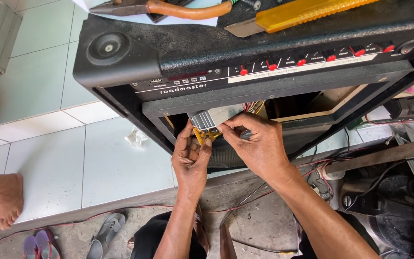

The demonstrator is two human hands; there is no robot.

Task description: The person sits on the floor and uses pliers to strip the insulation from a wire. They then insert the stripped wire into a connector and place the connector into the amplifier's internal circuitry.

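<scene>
Head view: left hand (191, 156) and right hand (256, 141) pinch a finned metal module (207, 120) inside the black amplifier cabinet (178, 52); pliers (168, 7) and a yellow cutter (303, 12) lie on top.

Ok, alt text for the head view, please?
Both hands, left hand and right hand, grip a small circuit board with a finned metal heatsink at the opening of a black amplifier cabinet. Pliers and a yellow utility knife lie on top.
</scene>
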